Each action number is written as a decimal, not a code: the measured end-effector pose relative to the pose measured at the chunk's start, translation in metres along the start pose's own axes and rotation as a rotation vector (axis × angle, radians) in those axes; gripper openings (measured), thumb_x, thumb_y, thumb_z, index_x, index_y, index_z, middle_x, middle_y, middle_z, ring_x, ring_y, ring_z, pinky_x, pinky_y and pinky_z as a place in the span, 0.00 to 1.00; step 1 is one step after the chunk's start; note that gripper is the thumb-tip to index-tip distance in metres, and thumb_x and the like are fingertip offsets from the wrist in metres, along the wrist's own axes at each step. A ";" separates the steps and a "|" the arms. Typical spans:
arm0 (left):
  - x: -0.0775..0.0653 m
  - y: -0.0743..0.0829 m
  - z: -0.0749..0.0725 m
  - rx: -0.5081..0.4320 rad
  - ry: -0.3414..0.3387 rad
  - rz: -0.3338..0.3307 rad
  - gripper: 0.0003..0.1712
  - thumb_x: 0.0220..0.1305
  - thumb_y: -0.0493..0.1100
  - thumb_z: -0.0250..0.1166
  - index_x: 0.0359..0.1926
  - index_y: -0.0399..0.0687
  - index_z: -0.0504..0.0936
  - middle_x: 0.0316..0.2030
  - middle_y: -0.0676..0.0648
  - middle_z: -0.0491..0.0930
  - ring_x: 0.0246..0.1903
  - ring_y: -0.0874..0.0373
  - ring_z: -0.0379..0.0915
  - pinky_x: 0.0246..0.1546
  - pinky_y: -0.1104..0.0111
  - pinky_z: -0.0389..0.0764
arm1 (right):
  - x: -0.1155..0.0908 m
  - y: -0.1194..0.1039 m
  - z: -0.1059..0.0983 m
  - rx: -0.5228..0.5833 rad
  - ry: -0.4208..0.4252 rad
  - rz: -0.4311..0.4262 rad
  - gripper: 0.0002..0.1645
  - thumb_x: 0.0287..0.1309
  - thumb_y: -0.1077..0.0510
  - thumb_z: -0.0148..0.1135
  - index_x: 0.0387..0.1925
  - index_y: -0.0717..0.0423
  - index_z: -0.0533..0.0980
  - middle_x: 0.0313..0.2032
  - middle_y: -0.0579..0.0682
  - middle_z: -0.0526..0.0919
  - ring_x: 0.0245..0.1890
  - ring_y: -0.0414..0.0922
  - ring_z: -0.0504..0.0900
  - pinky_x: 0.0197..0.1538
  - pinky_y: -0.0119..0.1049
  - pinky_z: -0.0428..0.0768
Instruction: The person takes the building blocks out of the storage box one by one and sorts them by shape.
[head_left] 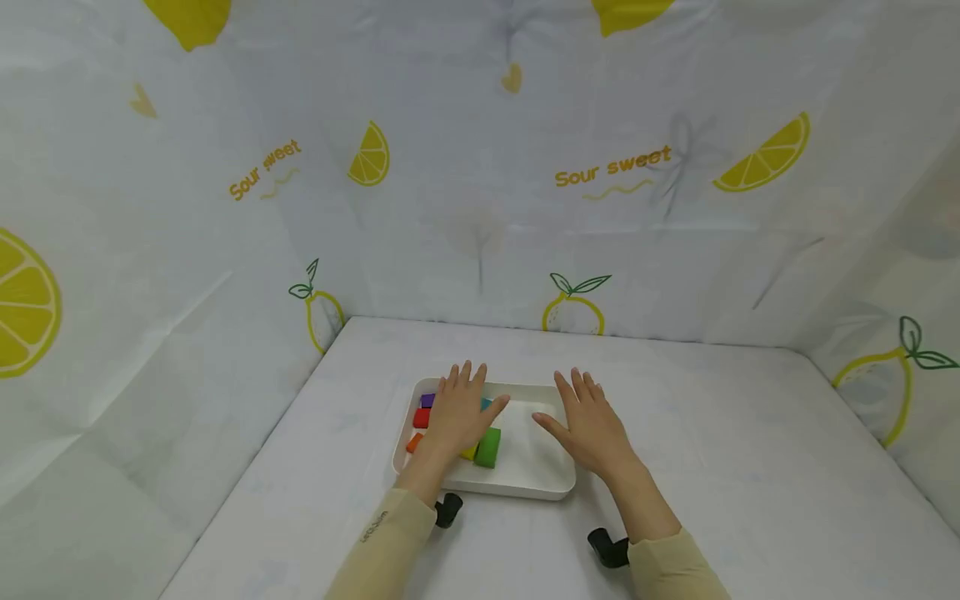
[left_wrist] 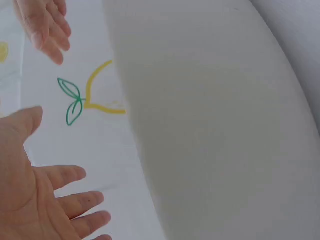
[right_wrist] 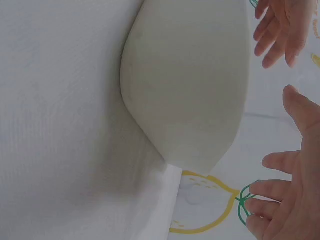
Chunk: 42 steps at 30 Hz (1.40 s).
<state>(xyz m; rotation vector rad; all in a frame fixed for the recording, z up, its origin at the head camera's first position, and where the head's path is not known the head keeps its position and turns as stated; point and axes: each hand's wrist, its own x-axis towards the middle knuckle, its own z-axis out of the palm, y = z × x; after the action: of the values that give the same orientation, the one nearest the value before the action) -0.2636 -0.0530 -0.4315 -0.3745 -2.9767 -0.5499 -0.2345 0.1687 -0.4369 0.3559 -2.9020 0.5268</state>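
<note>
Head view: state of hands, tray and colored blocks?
Left hand: open, holding nothing, over the tray's left part
Right hand: open, holding nothing, by the tray's right edge
White tray: right way up on the table
Green block: in tray, near its middle
Purple block, red block, orange block, yellow block, blue block: in tray, partly hidden

white tray (right_wrist: 185,85), centre | right grip (right_wrist: 295,187), fingers spread | left grip (right_wrist: 287,27), upper right | lemon print (right_wrist: 205,202), lower edge
</note>
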 end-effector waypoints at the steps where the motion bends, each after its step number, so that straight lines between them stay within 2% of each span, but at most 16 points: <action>1: -0.001 -0.002 -0.002 -0.021 0.008 -0.003 0.44 0.71 0.69 0.47 0.76 0.47 0.58 0.76 0.38 0.56 0.77 0.39 0.48 0.78 0.44 0.51 | 0.000 -0.001 -0.001 0.025 -0.008 -0.003 0.52 0.65 0.29 0.50 0.75 0.60 0.55 0.75 0.67 0.54 0.76 0.65 0.52 0.75 0.64 0.57; 5: -0.009 -0.017 -0.010 -0.104 0.056 -0.028 0.40 0.72 0.64 0.50 0.73 0.41 0.63 0.73 0.36 0.61 0.75 0.39 0.53 0.78 0.46 0.53 | 0.001 -0.009 -0.001 0.146 -0.060 -0.003 0.50 0.64 0.30 0.53 0.74 0.59 0.58 0.75 0.63 0.59 0.75 0.62 0.58 0.72 0.64 0.64; 10: -0.026 -0.043 -0.015 -0.216 0.111 -0.088 0.38 0.72 0.57 0.54 0.71 0.36 0.64 0.72 0.32 0.63 0.74 0.35 0.54 0.76 0.43 0.54 | -0.001 -0.017 0.005 0.261 -0.130 0.013 0.48 0.63 0.32 0.56 0.73 0.57 0.60 0.73 0.58 0.65 0.74 0.59 0.63 0.73 0.60 0.65; 14: -0.039 -0.064 -0.019 -0.350 0.071 -0.185 0.38 0.72 0.55 0.55 0.72 0.35 0.62 0.72 0.32 0.62 0.73 0.34 0.53 0.74 0.40 0.57 | -0.001 -0.022 0.011 0.323 -0.166 0.016 0.46 0.62 0.33 0.58 0.72 0.55 0.63 0.71 0.55 0.68 0.72 0.57 0.66 0.72 0.59 0.67; 18: -0.049 -0.083 -0.023 -0.483 0.003 -0.272 0.38 0.72 0.55 0.55 0.73 0.38 0.60 0.72 0.33 0.62 0.72 0.33 0.57 0.70 0.38 0.62 | 0.003 -0.027 0.016 0.384 -0.184 0.008 0.41 0.62 0.38 0.62 0.70 0.54 0.66 0.70 0.54 0.71 0.71 0.56 0.67 0.72 0.59 0.68; 23: -0.064 -0.101 -0.023 -0.600 -0.040 -0.308 0.33 0.73 0.51 0.53 0.72 0.39 0.62 0.71 0.31 0.63 0.70 0.31 0.59 0.68 0.37 0.65 | 0.006 -0.035 0.027 0.436 -0.204 -0.010 0.38 0.60 0.45 0.67 0.68 0.55 0.69 0.67 0.54 0.74 0.71 0.56 0.68 0.71 0.58 0.69; 30: -0.078 -0.115 -0.012 -0.834 -0.016 -0.312 0.30 0.74 0.43 0.52 0.71 0.33 0.62 0.70 0.30 0.63 0.71 0.34 0.57 0.72 0.41 0.62 | 0.003 -0.044 0.042 0.508 -0.225 -0.017 0.39 0.55 0.49 0.71 0.66 0.57 0.71 0.66 0.56 0.76 0.69 0.58 0.69 0.71 0.59 0.69; 37: -0.079 -0.119 -0.001 -1.083 0.041 -0.348 0.29 0.74 0.39 0.48 0.72 0.32 0.59 0.71 0.30 0.62 0.72 0.37 0.57 0.75 0.47 0.59 | 0.003 -0.043 0.048 0.494 -0.217 -0.008 0.39 0.51 0.49 0.74 0.63 0.56 0.73 0.64 0.56 0.77 0.67 0.57 0.72 0.69 0.58 0.72; 42: -0.079 -0.118 0.007 -1.186 0.067 -0.343 0.28 0.76 0.38 0.45 0.72 0.31 0.59 0.71 0.29 0.61 0.72 0.37 0.58 0.74 0.50 0.61 | 0.003 -0.043 0.050 0.511 -0.228 -0.021 0.40 0.49 0.50 0.75 0.64 0.57 0.73 0.64 0.57 0.77 0.67 0.57 0.72 0.69 0.58 0.72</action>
<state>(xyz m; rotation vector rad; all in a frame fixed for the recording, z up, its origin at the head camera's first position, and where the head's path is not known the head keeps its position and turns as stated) -0.2181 -0.1743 -0.4885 0.1179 -2.2814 -2.2408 -0.2325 0.1105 -0.4678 0.5411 -2.9304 1.3059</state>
